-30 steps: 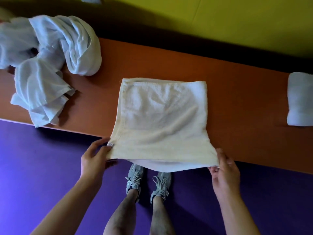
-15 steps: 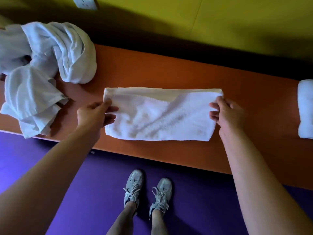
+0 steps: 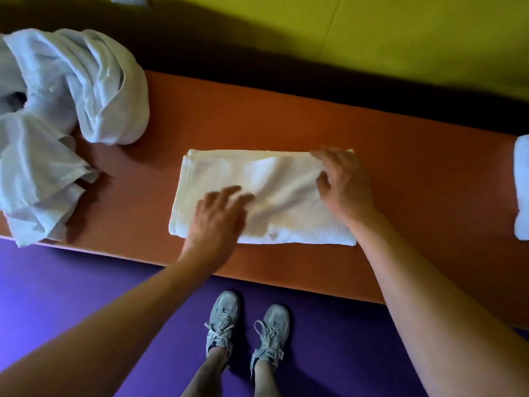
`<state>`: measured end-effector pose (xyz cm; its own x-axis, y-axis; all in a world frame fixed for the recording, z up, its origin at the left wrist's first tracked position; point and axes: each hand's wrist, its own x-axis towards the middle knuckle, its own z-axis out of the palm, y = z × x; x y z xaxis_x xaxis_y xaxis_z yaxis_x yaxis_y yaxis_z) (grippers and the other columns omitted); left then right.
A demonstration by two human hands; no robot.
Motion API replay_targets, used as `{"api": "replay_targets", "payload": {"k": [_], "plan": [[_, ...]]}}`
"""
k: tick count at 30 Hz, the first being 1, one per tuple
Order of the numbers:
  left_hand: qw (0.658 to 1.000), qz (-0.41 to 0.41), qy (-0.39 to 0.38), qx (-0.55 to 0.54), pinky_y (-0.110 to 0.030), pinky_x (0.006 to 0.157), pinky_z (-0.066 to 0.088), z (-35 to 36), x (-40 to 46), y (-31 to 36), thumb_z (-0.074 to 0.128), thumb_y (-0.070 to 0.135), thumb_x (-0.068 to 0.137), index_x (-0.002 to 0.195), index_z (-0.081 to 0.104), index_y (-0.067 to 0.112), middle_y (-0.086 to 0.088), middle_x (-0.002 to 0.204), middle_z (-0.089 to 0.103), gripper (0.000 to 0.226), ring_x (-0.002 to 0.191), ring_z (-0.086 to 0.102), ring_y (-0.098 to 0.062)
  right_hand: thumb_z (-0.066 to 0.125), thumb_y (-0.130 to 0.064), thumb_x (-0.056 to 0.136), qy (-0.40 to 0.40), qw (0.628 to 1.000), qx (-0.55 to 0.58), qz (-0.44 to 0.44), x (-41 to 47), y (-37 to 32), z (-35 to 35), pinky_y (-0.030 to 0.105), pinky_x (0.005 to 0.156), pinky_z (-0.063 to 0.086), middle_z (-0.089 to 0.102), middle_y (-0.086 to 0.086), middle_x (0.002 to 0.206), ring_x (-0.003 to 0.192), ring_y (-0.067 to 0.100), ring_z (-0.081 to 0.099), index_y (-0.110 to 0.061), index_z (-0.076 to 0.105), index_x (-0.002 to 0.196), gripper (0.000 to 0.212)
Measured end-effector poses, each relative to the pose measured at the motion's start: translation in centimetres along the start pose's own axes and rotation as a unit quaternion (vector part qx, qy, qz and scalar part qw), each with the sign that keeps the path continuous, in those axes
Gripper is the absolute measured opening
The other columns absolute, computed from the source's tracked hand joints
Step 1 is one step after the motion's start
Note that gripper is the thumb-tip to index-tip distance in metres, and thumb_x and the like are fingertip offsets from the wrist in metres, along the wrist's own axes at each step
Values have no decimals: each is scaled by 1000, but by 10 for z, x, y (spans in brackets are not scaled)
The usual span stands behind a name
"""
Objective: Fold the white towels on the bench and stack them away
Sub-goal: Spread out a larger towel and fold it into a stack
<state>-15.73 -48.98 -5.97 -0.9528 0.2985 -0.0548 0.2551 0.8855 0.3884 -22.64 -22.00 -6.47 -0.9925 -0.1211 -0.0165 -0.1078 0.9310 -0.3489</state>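
- Where the long orange padded table (image 3: 286, 110) crosses the middle of the frame, a white terry towel folded into a wide rectangle (image 3: 274, 179) lies flat on it, its near long edge close to the table's front edge.
- Resting on the lower left part of this towel, the left hand (image 3: 213, 219) is blurred; its fingers are spread and fairly straight, pointing toward the upper right, so this grip is released and holds nothing.
- Over the towel's right end lies the right hand (image 3: 342, 183), fingers reaching to the far right corner and thumb turned toward the centre of the cloth; its fingers look relaxed on the fabric, a released grip, though whether they pinch a layer cannot be told.
- At the upper left of the frame a heap of crumpled white towels (image 3: 60, 110) sits on the table, one corner hanging over the front edge, well apart from the folded towel.
- At the right edge of the frame a folded white towel (image 3: 521, 190) lies on the table, cut off by the frame.
- Below the table is a purple floor (image 3: 71, 282), with the person's grey laced trainers (image 3: 247, 328) at bottom centre.
- Behind the table rises a yellow-green wall (image 3: 400, 38).
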Motion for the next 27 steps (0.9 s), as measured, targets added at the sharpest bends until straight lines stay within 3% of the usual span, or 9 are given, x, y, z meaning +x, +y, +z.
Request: {"api": "replay_targets", "payload": {"k": [2, 4, 7, 10, 13, 18, 21, 24, 27], "plan": [[994, 14, -91, 55, -44, 106, 37, 16, -17, 14, 50, 36, 101, 150, 41, 30, -3, 157, 37, 50, 134, 41, -32, 54, -30, 99, -92, 993, -61, -40, 3, 3, 4, 48, 123, 21, 45, 4, 155, 145, 25, 37, -26, 47, 145, 46], [990, -13, -125, 60, -47, 115, 27, 25, -26, 15, 45, 41, 102, 157, 27, 31, -4, 164, 25, 59, 147, 28, -33, 51, -40, 100, -135, 987, -86, -30, 1, 12, 8, 51, 125, 12, 37, 4, 160, 149, 24, 32, -31, 39, 149, 51], [986, -26, -145, 81, -55, 120, 15, 28, -20, 10, 31, 50, 103, 159, 12, 34, -2, 167, 13, 61, 153, 14, -33, 50, -45, 99, -123, 987, -101, 8, -11, 19, 11, 54, 121, 20, 43, 2, 155, 143, 26, 40, -34, 37, 148, 52], [978, -45, -167, 120, -59, 121, 0, 24, 3, 6, 8, 61, 99, 160, 0, 34, 3, 168, 4, 66, 154, 2, -32, 51, -49, 95, -94, 987, -124, 47, -44, 20, 10, 48, 106, 33, 57, 0, 137, 126, 27, 53, -33, 43, 142, 51], [966, -12, -184, 180, -58, 120, -9, 21, 26, 6, -3, 68, 92, 159, -5, 33, 3, 168, -7, 75, 153, -9, -34, 55, -54, 93, -67, 986, -115, 104, -96, 12, 11, 43, 94, 36, 62, -1, 118, 110, 26, 56, -32, 48, 138, 51], [956, 51, -187, 222, -58, 120, -8, 29, 51, 18, 21, 68, 94, 160, 1, 29, 0, 168, -10, 79, 153, -9, -34, 59, -56, 93, -60, 984, -67, 156, -163, -31, 32, 41, 80, 42, 60, 3, 102, 93, 25, 56, -23, 55, 135, 54], [956, 61, -177, 226, -56, 121, -3, 30, 44, 23, 31, 60, 99, 160, 4, 25, -4, 168, -7, 76, 153, -6, -35, 67, -51, 89, -31, 982, -44, 181, -171, -43, 40, 40, 77, 42, 60, 5, 104, 93, 25, 57, -19, 58, 133, 55], [970, 94, -125, 188, -55, 119, 18, 24, 10, 31, 47, 48, 97, 155, 32, 21, -12, 164, 22, 66, 149, 23, -38, 71, -45, 85, 0, 985, -44, 164, -168, -42, 43, 40, 84, 40, 59, 6, 121, 105, 26, 57, -19, 57, 132, 55], [974, 155, -89, 138, -52, 105, 36, 31, -48, 32, 63, 53, 86, 134, 55, 15, -16, 140, 52, 62, 125, 51, -41, 66, -50, 86, 8, 999, -14, 35, -178, -36, 47, 42, 99, 39, 56, 2, 135, 120, 25, 55, -22, 59, 127, 51]]}}
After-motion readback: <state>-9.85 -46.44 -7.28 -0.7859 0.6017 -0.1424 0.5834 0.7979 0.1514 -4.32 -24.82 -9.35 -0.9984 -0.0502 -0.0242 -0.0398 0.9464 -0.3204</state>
